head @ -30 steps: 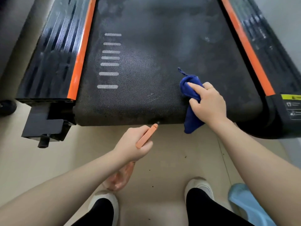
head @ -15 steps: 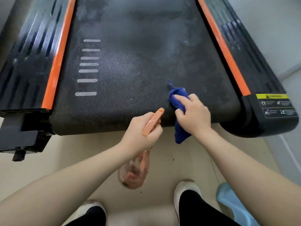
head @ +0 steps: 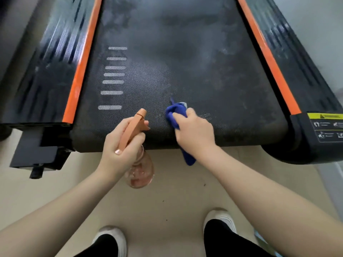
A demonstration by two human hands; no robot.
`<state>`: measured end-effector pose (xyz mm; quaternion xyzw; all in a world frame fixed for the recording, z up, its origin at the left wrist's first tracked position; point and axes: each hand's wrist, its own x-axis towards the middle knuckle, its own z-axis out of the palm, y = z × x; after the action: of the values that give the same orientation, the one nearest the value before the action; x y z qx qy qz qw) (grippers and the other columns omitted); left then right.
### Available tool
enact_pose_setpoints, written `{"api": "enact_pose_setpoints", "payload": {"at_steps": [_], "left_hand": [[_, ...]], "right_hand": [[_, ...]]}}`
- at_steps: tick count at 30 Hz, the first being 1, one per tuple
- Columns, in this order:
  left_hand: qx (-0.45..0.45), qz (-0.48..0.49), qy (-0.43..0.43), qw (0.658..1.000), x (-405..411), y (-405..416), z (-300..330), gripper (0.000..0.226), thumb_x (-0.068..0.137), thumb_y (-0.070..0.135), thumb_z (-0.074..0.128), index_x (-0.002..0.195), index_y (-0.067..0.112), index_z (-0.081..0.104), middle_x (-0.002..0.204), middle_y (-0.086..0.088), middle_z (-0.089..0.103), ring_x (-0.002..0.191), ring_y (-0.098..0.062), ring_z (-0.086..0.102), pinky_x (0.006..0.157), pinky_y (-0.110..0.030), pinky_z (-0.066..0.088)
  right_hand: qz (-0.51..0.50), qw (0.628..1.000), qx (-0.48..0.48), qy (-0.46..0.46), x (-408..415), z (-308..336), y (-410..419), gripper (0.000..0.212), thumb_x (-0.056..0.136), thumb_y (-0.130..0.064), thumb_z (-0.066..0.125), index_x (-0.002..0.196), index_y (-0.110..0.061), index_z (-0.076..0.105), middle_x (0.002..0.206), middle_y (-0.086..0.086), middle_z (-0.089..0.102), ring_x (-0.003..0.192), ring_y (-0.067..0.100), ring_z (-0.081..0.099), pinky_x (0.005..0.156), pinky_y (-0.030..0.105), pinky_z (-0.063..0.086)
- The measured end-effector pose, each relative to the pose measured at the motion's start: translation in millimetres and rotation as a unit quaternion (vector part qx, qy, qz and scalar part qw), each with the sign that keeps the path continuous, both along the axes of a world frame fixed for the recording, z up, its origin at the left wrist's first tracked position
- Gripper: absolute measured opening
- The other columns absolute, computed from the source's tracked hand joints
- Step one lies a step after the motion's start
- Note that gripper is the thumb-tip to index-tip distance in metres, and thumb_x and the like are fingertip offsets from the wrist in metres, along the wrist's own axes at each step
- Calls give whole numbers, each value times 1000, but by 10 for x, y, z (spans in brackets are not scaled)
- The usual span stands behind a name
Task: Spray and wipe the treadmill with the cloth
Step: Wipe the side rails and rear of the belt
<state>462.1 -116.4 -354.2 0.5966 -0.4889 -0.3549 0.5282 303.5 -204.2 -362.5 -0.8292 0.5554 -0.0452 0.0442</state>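
The treadmill [head: 185, 58] fills the upper part of the view, its black textured belt running away from the person between two orange side strips. The blue cloth [head: 176, 113] lies bunched on the belt close to its near end, roughly at mid-width, with a tail of it hanging down over the belt's rear edge towards the floor [head: 176, 197]. The right hand [head: 194, 131] grips the cloth with curled fingers and presses it against the belt. Just to the left of the cloth, the left hand [head: 121, 145] is wrapped around the neck of a spray bottle [head: 138, 138]; its orange head and nozzle point forward over the belt's near edge, while the clear body with pinkish contents hangs below the hand, in front of the belt's end.

On the belt to the left of the cloth, a column of short white bars [head: 113, 76] runs away from the person. At the treadmill's near right corner, a black end cap carries a warning label [head: 327, 127] with a yellow band on top and white pictograms beneath (its writing is too small and blurred to read). The belt beyond the cloth shows pale, patchy smears. Below the treadmill, on the beige floor, stand two white shoes [head: 220, 218] with dark trouser legs above them.
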Motion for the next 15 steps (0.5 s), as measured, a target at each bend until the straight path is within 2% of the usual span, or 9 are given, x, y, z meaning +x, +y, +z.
{"api": "enact_pose_setpoints", "payload": {"at_steps": [2, 3, 5, 7, 9, 11, 13, 15], "left_hand": [[-21, -2, 7, 1000, 94, 1, -33, 28, 79, 21, 56, 99, 40, 64, 88, -24, 66, 73, -24, 56, 70, -13, 46], [-25, -4, 6, 1000, 130, 6, -57, 28, 78, 26, 55, 101, 40, 64, 89, -13, 70, 74, -26, 58, 72, -15, 48], [-20, 3, 3, 1000, 166, -4, -116, 33, 79, 30, 54, 111, 37, 60, 95, 6, 72, 79, -25, 61, 76, -18, 48], [-23, 21, 3, 1000, 182, 3, -160, 39, 81, 31, 53, 119, 32, 57, 101, 11, 72, 85, -24, 64, 83, -21, 50], [-34, 30, -8, 999, 202, -4, -176, 42, 82, 31, 52, 124, 24, 56, 104, 11, 71, 100, -23, 66, 97, -29, 49], [-35, 27, -8, 999, 205, -2, -173, 46, 82, 29, 52, 125, 13, 58, 105, 12, 71, 106, -22, 65, 99, -33, 47], [-32, 8, -9, 999, 193, -5, -156, 45, 82, 27, 53, 123, 9, 59, 106, 13, 71, 106, -20, 65, 99, -31, 48], [-31, -18, -7, 999, 202, -32, -122, 39, 81, 26, 54, 119, 19, 60, 106, 15, 71, 105, -14, 65, 97, -27, 47]], "right_hand": [[44, 999, -25, 0, 228, -80, 103, 39, 69, -21, 74, 107, -17, 67, 98, 16, 62, 55, 31, 58, 44, 27, 36], [54, 997, -48, -3, 268, -93, 126, 45, 60, -21, 79, 104, -18, 69, 90, 14, 64, 47, 28, 55, 39, 24, 35], [97, 993, -71, 12, 183, -127, 162, 49, 58, -20, 79, 106, -21, 69, 85, 11, 62, 45, 25, 53, 36, 21, 33], [83, 995, -51, 20, -47, -67, 112, 46, 65, -19, 74, 110, -23, 67, 88, 11, 59, 50, 29, 56, 39, 25, 35], [-24, 997, -57, 35, -286, 56, -2, 36, 81, -19, 59, 117, -22, 59, 104, 13, 53, 67, 35, 58, 51, 33, 37], [-97, 995, -30, 23, -342, 29, -54, 27, 92, -23, 45, 117, -18, 52, 113, 14, 47, 78, 38, 57, 59, 35, 33], [-38, 999, -35, 2, -55, -25, 93, 25, 88, -25, 53, 110, -15, 57, 109, 16, 52, 69, 37, 60, 52, 34, 35], [71, 997, -36, -9, 315, -83, 276, 32, 73, -24, 69, 103, -15, 66, 94, 16, 61, 49, 31, 59, 41, 27, 36]]}}
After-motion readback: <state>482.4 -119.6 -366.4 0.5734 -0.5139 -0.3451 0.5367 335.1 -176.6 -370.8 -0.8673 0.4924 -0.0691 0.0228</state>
